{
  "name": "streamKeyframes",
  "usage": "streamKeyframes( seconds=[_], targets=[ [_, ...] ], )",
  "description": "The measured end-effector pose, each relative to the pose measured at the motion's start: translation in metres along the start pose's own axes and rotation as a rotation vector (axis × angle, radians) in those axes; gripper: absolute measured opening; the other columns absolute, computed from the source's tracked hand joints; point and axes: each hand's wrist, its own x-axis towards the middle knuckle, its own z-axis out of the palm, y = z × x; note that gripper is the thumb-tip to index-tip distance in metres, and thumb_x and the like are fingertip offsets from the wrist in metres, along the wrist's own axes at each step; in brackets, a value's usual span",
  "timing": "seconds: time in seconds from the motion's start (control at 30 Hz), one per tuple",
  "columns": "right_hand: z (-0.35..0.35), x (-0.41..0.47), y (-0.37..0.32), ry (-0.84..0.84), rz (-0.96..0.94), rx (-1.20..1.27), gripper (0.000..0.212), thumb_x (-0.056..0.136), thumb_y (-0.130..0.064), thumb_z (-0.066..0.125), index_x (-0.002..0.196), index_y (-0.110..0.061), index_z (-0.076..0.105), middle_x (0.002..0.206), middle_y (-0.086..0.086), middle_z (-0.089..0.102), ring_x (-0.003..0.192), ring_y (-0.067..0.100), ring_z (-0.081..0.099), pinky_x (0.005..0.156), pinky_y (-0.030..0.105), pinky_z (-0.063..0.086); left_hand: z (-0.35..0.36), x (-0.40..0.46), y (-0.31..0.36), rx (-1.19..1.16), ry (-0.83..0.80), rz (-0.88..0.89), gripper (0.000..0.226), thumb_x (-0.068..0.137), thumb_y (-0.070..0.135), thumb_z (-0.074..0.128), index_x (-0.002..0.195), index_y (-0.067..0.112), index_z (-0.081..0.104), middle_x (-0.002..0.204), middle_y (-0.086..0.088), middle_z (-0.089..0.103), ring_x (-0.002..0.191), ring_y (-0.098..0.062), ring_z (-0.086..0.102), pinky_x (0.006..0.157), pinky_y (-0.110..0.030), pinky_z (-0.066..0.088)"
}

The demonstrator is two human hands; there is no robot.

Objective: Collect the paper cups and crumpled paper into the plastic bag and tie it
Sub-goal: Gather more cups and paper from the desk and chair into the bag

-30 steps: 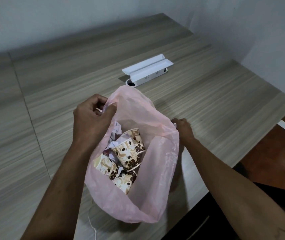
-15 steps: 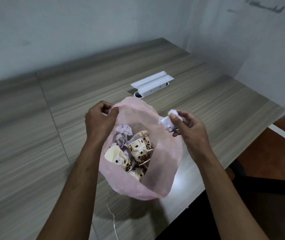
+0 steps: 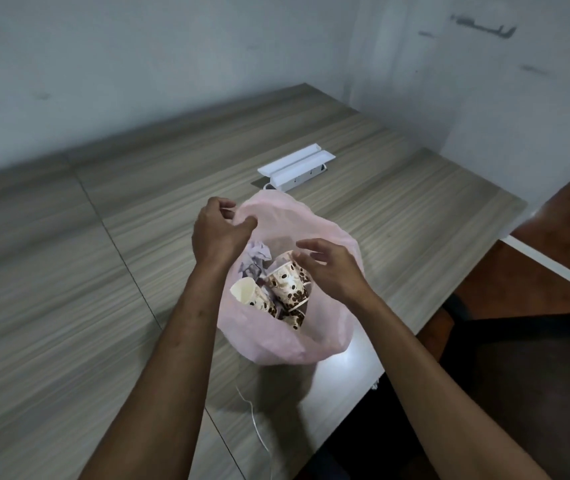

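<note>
A pink plastic bag (image 3: 325,327) stands open on the wooden table (image 3: 86,306), near its front edge. Inside lie several paper cups (image 3: 288,289) printed with brown coffee beans, and crumpled pale paper (image 3: 254,259) at the bag's far left side. My left hand (image 3: 219,232) pinches the bag's far left rim and holds it up. My right hand (image 3: 328,266) hovers over the bag's mouth, fingers spread, with nothing in it.
A white power socket box (image 3: 297,166) with its lid raised sits in the table behind the bag. A thin white string (image 3: 256,424) lies on the table in front of the bag. The table's right edge drops to a reddish floor (image 3: 553,237).
My right hand picked a crumpled paper from beside the bag, carried it over the mouth and now is empty above the cups. The left hand kept its grip on the rim.
</note>
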Motion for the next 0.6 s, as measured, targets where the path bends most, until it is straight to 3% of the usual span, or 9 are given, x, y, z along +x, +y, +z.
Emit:
streamKeyframes(
  seconds=[0.13,0.23,0.4,0.6],
  targets=[
    [-0.015,-0.013,0.011,0.072,0.082,-0.002,0.026,0.089,-0.041,0.066,0.111,-0.027,0.07,0.115,-0.012,0.067,0.104,0.01,0.064,0.089,0.027,0.05,0.005,-0.01,0.007,0.125,0.007,0.092,0.073,0.073,0.044,0.077,0.135,0.016,0.05,0.136,-0.006,0.05,0.126,-0.025,0.048,0.104,-0.038,0.041],
    [-0.032,-0.027,0.015,0.132,0.093,-0.068,0.028,0.089,-0.041,0.065,0.111,-0.025,0.071,0.118,-0.01,0.069,0.104,0.012,0.065,0.092,0.027,0.049,0.007,-0.027,0.016,0.247,0.038,0.201,0.084,0.075,0.051,0.074,0.143,0.012,0.043,0.149,-0.01,0.042,0.139,-0.028,0.036,0.114,-0.044,0.03],
    [-0.077,-0.062,0.028,0.201,0.155,-0.17,0.03,0.09,-0.041,0.061,0.107,-0.019,0.072,0.119,0.0,0.07,0.117,0.016,0.06,0.098,0.026,0.043,0.015,-0.063,0.033,0.269,-0.053,0.352,0.083,0.079,0.05,0.071,0.144,0.008,0.042,0.152,-0.011,0.04,0.143,-0.028,0.031,0.118,-0.044,0.022],
    [-0.15,-0.134,0.06,0.306,0.285,-0.3,0.038,0.09,-0.046,0.059,0.114,-0.018,0.068,0.124,0.005,0.065,0.12,0.023,0.057,0.099,0.033,0.046,0.046,-0.157,0.064,0.148,-0.341,0.356,0.073,0.085,0.052,0.066,0.144,0.014,0.045,0.15,-0.003,0.046,0.139,-0.022,0.039,0.112,-0.034,0.03]
  ],
)
